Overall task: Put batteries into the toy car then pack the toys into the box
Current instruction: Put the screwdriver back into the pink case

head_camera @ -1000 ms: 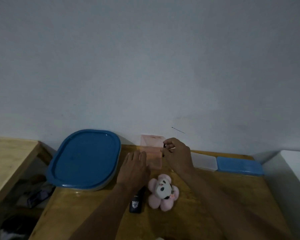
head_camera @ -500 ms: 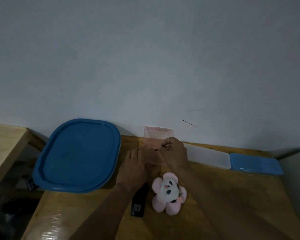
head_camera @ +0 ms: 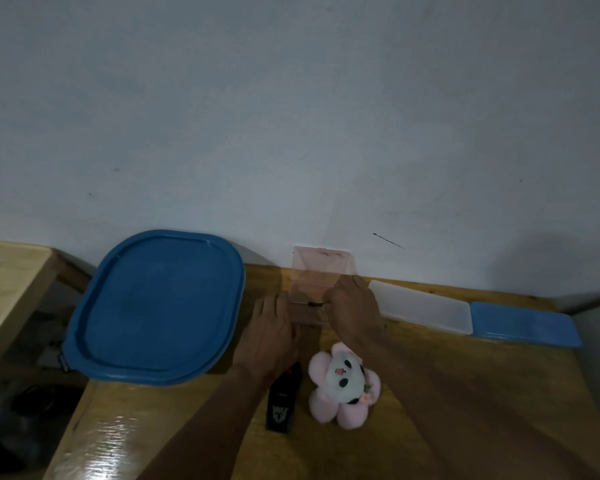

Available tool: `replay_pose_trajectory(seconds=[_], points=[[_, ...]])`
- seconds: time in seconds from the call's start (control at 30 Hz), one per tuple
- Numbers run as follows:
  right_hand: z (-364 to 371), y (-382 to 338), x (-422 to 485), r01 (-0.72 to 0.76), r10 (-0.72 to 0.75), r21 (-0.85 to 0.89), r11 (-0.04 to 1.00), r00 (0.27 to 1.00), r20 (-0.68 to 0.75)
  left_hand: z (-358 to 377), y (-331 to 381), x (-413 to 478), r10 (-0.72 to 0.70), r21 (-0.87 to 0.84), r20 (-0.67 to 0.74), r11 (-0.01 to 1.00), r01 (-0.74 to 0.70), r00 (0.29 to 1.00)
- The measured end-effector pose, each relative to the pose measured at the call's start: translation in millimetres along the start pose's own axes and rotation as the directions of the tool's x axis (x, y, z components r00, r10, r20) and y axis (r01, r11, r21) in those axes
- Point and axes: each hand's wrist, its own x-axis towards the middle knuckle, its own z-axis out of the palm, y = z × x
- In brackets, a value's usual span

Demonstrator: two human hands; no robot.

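Note:
A translucent pink box stands against the wall at the back of the wooden table, its lid tipped up. My left hand lies against the box's left front side and steadies it. My right hand is closed on the box's front right edge, and a thin dark bit shows between the two hands. A black toy car lies under my left wrist, partly hidden. Just right of the car sits a pink panda plush. No batteries are visible.
A large blue lid covers a container at the table's left end. A flat white container and a small blue lid lie along the wall on the right. A second wooden table stands at the far left, across a gap.
My right hand came down from the box's raised lid to its front edge. My left hand stayed beside the box. The view tilted and shifted a little.

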Motion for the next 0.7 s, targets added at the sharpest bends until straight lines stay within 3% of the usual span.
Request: replay_pose_trajectory(seconds=[0.13,0.23,0.37,0.7], points=[[0,1,-2,0.007,-0.006,0.049,0.999,1.0,-0.023,4,0,1,0.01,0.007,0.0,1.0,-0.01,1.0],[-2,2,-5,-0.01,0.039,0.192,0.981,0.988,-0.152,5,2,2,0.008,0.005,-0.011,1.0,-0.008,1.0],[-12,2,-4,-0.221,0.332,0.507,0.833,0.933,-0.138,8,1,3,-0.062,-0.074,0.017,0.995,0.063,0.998],[-13,3,2,-0.229,0.456,0.762,0.606,0.885,-0.097,6,-2,6,-0.021,-0.079,0.03,0.997,0.024,0.999]])
